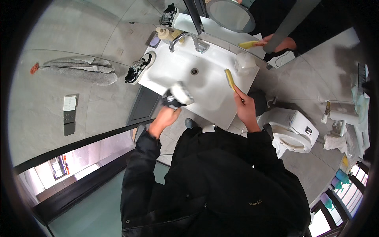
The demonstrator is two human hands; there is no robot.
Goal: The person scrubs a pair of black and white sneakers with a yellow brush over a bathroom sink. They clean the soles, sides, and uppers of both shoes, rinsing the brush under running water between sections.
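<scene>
My left hand (166,118) grips a black-and-white sneaker (177,95) above the near rim of the white washbasin (207,97); motion blurs the shoe. In my right hand (245,107) is a yellow-handled brush (229,78), held upward over the basin's right side. Its bristles are hard to make out. A second sneaker (140,68), black, grey and white, rests on the basin's left edge. Between the two hands lies the basin's round drain (194,71). A chrome faucet (189,41) arches over the back of the basin.
Behind the basin stand a pump bottle (164,34) and a soap dish (153,40) with purple soap. A translucent container (245,63) sits at the back right corner. The mirror (231,26) borders the back. A toilet (291,133) is to my right; a grey towel (80,69) hangs left.
</scene>
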